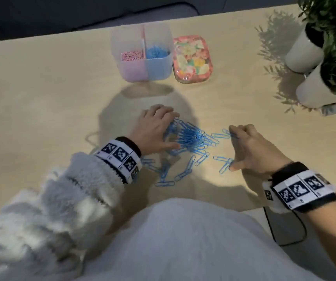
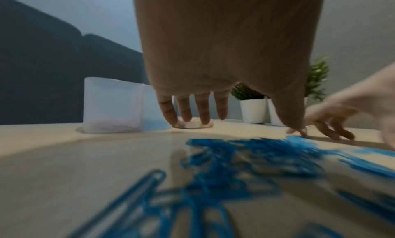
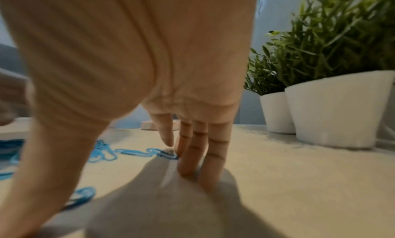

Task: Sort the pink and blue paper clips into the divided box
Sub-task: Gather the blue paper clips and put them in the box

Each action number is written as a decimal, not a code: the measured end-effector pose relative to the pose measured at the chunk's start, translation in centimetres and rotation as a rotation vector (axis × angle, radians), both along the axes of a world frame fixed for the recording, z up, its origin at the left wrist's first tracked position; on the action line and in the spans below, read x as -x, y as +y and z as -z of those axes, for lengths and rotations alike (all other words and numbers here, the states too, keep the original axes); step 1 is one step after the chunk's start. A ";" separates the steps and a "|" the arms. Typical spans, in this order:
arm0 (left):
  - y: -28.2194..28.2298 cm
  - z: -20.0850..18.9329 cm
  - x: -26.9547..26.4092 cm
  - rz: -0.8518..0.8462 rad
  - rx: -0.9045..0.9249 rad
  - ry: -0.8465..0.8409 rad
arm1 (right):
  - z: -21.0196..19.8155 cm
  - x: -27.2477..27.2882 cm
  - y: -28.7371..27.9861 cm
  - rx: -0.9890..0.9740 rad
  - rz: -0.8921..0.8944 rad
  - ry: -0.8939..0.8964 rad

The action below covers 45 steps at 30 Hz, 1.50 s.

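1. Blue paper clips [image 1: 191, 138] are seen heaped on the pale wooden table [image 1: 41, 98], between the two hands, with loose ones strewn toward the near edge and the right.
2. No pink clips are seen left on the table; the pink ones [image 1: 132, 55] lie in the left compartment of the divided box [image 1: 142, 72], and a blue batch [image 1: 156, 52] in the right, so the sorting is judged well advanced.
3. The left hand [image 1: 156, 130] is laid at the heap's left side with fingers spread and fairly straight, apparently to corral it; nothing is gripped.
4. The right hand [image 1: 252, 149] is set on the heap's right side, fingertips down on the table beside stray clips, thumb extended; no clip is seen to be held. A raking inward is judged likely.
5. The box stands well apart, at the far side, just beside a floral tin [image 1: 192, 58].
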<state>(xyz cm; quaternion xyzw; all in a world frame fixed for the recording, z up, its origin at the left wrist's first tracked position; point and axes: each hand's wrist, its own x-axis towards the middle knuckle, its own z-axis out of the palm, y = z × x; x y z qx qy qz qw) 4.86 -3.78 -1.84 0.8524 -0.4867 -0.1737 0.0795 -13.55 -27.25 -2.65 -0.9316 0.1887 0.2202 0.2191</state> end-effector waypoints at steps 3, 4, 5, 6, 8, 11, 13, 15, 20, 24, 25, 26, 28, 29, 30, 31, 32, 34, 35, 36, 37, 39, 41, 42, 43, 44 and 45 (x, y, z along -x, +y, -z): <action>0.9 0.8 2.9 0.046 -0.099 0.010 | 0.7 -0.4 1.1 -0.094 -0.003 -0.163; 0.8 1.1 3.6 0.067 -0.129 0.005 | 0.9 -0.8 1.6 -0.121 -0.010 -0.208; 0.5 1.3 4.1 0.087 -0.154 -0.005 | 1.1 -1.4 2.2 -0.136 -0.011 -0.246; 0.2 1.6 4.5 0.105 -0.171 -0.016 | 1.2 -2.0 2.9 -0.144 -0.001 -0.281; -0.9 1.8 4.7 0.118 -0.164 -0.024 | 1.1 -3.4 4.2 -0.148 0.042 -0.322; -2.0 1.4 3.8 0.108 -0.095 -0.062 | 0.7 -4.6 5.0 -0.144 0.065 -0.325; -2.3 0.9 2.8 0.100 -0.040 -0.066 | 0.5 -4.5 4.7 -0.147 0.056 -0.299; -2.3 0.5 1.9 0.091 0.001 -0.018 | 0.4 -4.1 4.5 -0.145 0.036 -0.254; -3.0 0.6 1.6 0.142 -0.091 0.059 | 0.6 -4.7 6.7 -0.073 0.022 -0.245; -3.1 0.2 1.9 0.119 -0.056 0.063 | 0.7 -5.8 7.4 -0.040 0.039 -0.314; -3.0 0.2 1.8 0.116 -0.053 0.055 | 0.7 -6.0 7.5 -0.018 0.013 -0.309; -2.8 0.1 1.8 0.112 -0.055 0.049 | 0.8 -6.1 7.6 0.008 -0.026 -0.309; -2.4 -0.1 1.7 0.102 -0.070 0.025 | 1.0 -6.1 7.9 0.071 -0.114 -0.307; -2.3 -0.2 1.6 0.100 -0.080 0.002 | 1.0 -6.1 7.9 0.091 -0.142 -0.303; -2.0 -0.1 1.5 0.096 -0.090 -0.023 | 1.1 -6.1 7.8 0.099 -0.155 -0.307; -1.8 0.0 1.4 0.088 -0.090 -0.050 | 1.0 -6.1 7.6 0.088 -0.146 -0.307; -1.5 0.0 1.4 0.074 -0.081 -0.069 | 0.7 -6.1 7.2 0.063 -0.124 -0.311; -1.0 0.1 1.4 0.046 -0.028 -0.073 | 0.1 -6.1 6.4 -0.014 -0.081 -0.322; -0.7 0.2 1.4 0.033 -0.013 -0.058 | -0.4 -6.1 6.0 -0.051 -0.072 -0.314; -0.5 0.1 1.4 0.017 -0.010 -0.036 | -0.8 -6.2 5.5 -0.087 -0.064 -0.297; -0.4 0.1 1.4 -0.004 -0.001 -0.008 | -1.3 -6.4 5.1 -0.126 -0.047 -0.278; 0.0 -0.1 1.4 -0.054 0.055 0.051 | -2.3 -7.0 4.1 -0.224 0.032 -0.275; 0.3 -0.2 1.2 -0.103 0.107 0.082 | -3.5 -8.2 3.1 -0.339 0.128 -0.294; 0.4 -0.3 1.1 -0.124 0.128 0.093 | -4.2 -9.1 2.6 -0.395 0.164 -0.309; 0.5 -0.3 1.0 -0.142 0.154 0.104 | -4.9 -10.3 2.2 -0.433 0.196 -0.324; 0.5 -0.4 1.0 -0.159 0.181 0.120 | -5.5 -11.9 1.7 -0.456 0.224 -0.346; 0.5 -0.5 0.9 -0.174 0.209 0.137 | -6.1 -13.7 1.4 -0.451 0.251 -0.371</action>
